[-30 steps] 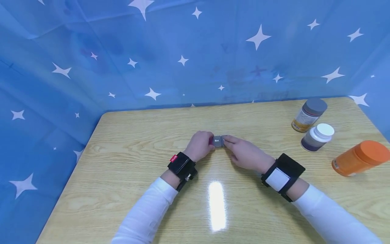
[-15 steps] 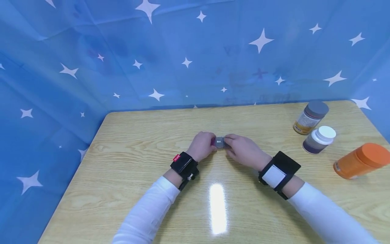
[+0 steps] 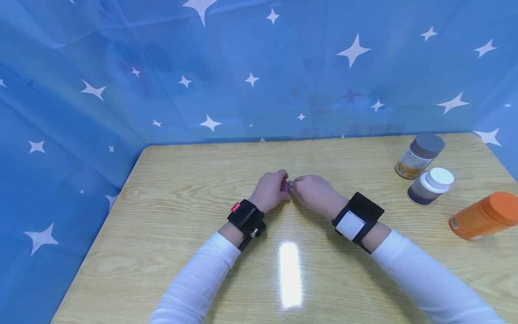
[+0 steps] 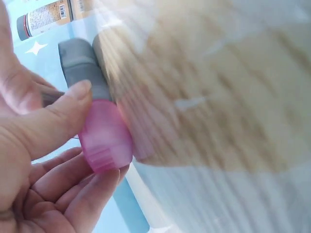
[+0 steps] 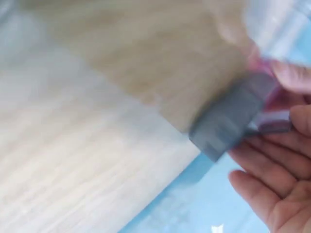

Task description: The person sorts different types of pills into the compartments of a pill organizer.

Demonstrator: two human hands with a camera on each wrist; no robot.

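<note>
A small pill organizer (image 4: 105,136) lies on the table between both hands, with grey compartments and a translucent pink end. My left hand (image 3: 268,191) grips the pink end between thumb and fingers, as the left wrist view shows. A thin grey lid (image 5: 275,127) stands out from the organizer's side. My right hand (image 3: 317,193) has its thumb and fingertips at this lid and seems to pinch it. In the right wrist view the grey compartments (image 5: 228,116) are blurred. Most of the organizer is hidden by the hands in the head view.
At the right of the wooden table (image 3: 182,189) stand a grey-capped bottle (image 3: 419,155), a white-capped bottle (image 3: 430,186) and an orange bottle (image 3: 483,215). A blue cloth with white stars (image 3: 226,67) hangs along the back and left edges.
My right hand has moved left over the organizer, toward the left hand. The lid marked "Mon.", seen flat earlier, is now out of sight in the head view. My left hand keeps its grip.
</note>
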